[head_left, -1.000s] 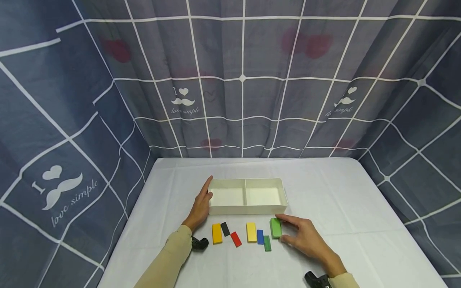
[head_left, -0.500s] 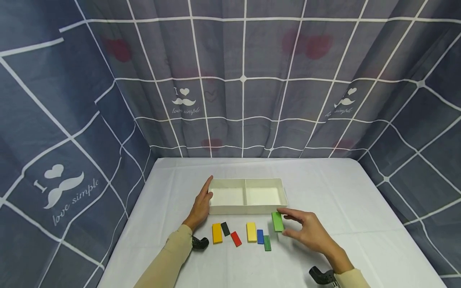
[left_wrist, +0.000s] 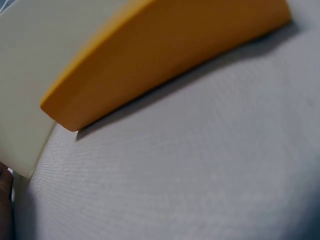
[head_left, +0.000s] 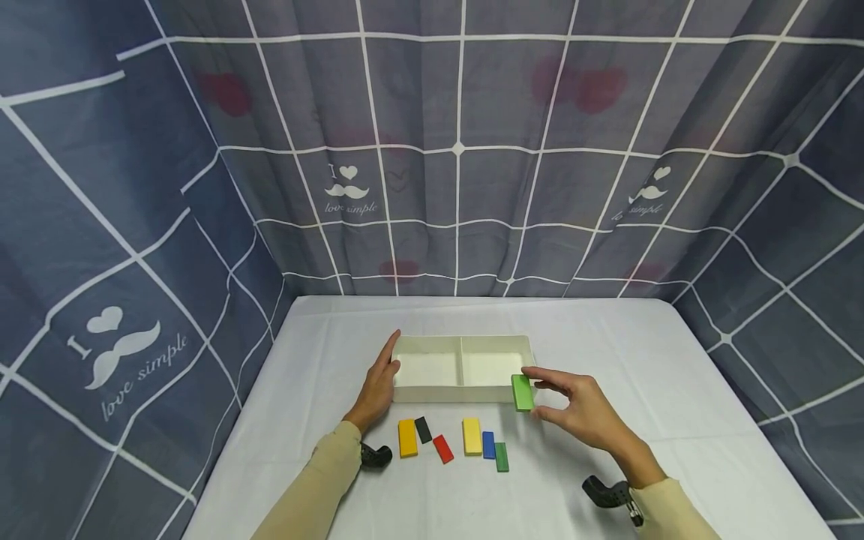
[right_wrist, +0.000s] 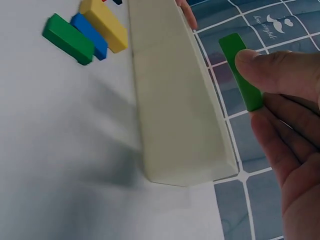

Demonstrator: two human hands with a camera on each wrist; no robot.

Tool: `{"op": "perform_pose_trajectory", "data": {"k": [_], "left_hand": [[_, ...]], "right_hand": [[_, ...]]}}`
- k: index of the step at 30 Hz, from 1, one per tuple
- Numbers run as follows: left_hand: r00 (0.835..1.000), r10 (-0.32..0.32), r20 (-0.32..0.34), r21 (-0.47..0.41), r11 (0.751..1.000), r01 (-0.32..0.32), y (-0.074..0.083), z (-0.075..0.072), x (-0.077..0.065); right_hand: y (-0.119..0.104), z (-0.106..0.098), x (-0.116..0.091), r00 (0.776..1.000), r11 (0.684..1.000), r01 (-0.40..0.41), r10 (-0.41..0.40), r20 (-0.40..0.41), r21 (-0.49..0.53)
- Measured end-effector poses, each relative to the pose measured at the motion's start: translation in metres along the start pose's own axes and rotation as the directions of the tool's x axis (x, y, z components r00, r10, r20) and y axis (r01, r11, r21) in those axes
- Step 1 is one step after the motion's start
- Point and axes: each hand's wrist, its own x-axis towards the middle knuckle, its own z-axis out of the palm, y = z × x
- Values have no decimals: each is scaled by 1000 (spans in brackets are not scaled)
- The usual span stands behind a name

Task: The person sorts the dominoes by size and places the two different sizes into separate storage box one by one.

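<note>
My right hand pinches a light green block between thumb and fingers, raised above the table at the front right wall of a white two-compartment box. In the right wrist view the thumb lies on the green block's face, and the block is higher than the box's rim. My left hand rests against the left end of the box with its index finger extended along that side. The left wrist view shows a yellow block close up, with the box wall behind it.
In front of the box lie an orange-yellow block, a black block, a red block, a yellow block, a blue block and a dark green block. Gridded curtains enclose the white table.
My right hand has lifted the light green block off the table and carried it forward to the box's front right wall. The left hand stays against the box.
</note>
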Motion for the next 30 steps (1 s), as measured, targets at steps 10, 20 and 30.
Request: {"op": "perform_pose_trajectory", "data": {"k": [10, 20, 30], "left_hand": [[1000, 5, 1, -5, 1000, -5, 0, 0, 0], [1000, 1, 0, -6, 1000, -1, -1, 0, 0], [1000, 15, -1, 8, 1000, -15, -3, 1, -1]], "right_hand": [[0, 0, 33, 1000, 1000, 14, -14, -1, 5], [3, 18, 70, 998, 994, 12, -19, 62, 105], [14, 41, 98, 993, 997, 3, -12, 117, 83]]}}
